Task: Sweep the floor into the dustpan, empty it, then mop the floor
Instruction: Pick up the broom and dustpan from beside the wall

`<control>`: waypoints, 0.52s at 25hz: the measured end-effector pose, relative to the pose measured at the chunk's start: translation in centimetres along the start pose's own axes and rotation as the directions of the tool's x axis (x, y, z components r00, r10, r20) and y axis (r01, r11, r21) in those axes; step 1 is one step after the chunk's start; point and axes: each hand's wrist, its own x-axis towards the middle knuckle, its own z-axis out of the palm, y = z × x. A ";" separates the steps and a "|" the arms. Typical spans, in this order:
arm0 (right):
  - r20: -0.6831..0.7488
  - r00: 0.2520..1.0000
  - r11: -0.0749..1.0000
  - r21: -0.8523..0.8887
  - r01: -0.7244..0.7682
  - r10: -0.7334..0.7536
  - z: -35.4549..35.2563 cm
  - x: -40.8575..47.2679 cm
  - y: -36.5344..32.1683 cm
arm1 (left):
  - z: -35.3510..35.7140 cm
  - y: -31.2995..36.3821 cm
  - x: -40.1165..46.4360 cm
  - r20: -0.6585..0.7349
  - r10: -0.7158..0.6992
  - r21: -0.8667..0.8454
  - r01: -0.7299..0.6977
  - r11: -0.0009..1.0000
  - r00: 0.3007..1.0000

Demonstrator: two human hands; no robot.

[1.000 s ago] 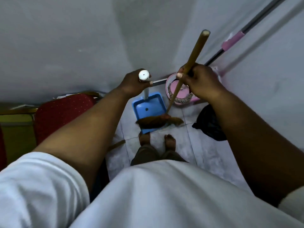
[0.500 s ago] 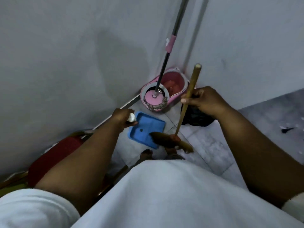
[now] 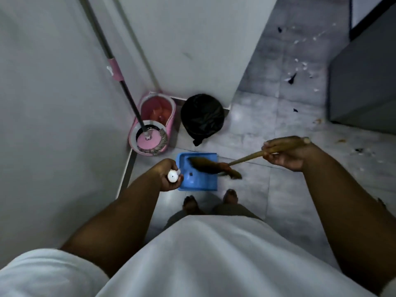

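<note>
My left hand (image 3: 167, 177) grips the white-capped upright handle of the blue dustpan (image 3: 198, 181), which stands on the tiled floor in front of my feet. My right hand (image 3: 288, 154) grips the wooden handle of the broom (image 3: 214, 166) near its top end. The handle slants down to the left, and the brown bristles lie across the dustpan's tray. A pink mop (image 3: 149, 140) sits in its pink spin bucket (image 3: 158, 108) in the corner, its pole leaning up against the wall.
A black rubbish bag (image 3: 202, 116) sits right of the bucket against the wall's corner. Scraps of white and dark litter (image 3: 300, 71) lie scattered on the floor at the upper right. A dark cabinet (image 3: 364, 86) stands at the far right. A wall runs along the left.
The view has swung to the right, bringing the littered floor into sight. The broom handle has tipped from nearly upright to a low slant, and its bristles now lie over the dustpan.
</note>
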 end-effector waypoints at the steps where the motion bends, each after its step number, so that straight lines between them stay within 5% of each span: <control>1: -0.013 0.999 0.999 0.034 -0.031 0.031 -1.5 -0.6 1.1 | 1.4 -0.4 0.0 -0.002 -0.019 0.040 0.019 0.999 1.000; 8: 0.010 0.983 0.883 0.437 -0.171 0.186 -9.7 -4.3 7.6 | 11.8 -2.8 0.4 -0.030 -0.019 0.263 0.026 0.964 0.999; 13: 0.027 0.970 0.783 0.585 -0.210 0.240 -15.2 -6.5 11.0 | 18.8 -5.1 0.4 0.008 0.048 0.257 -0.049 0.965 0.999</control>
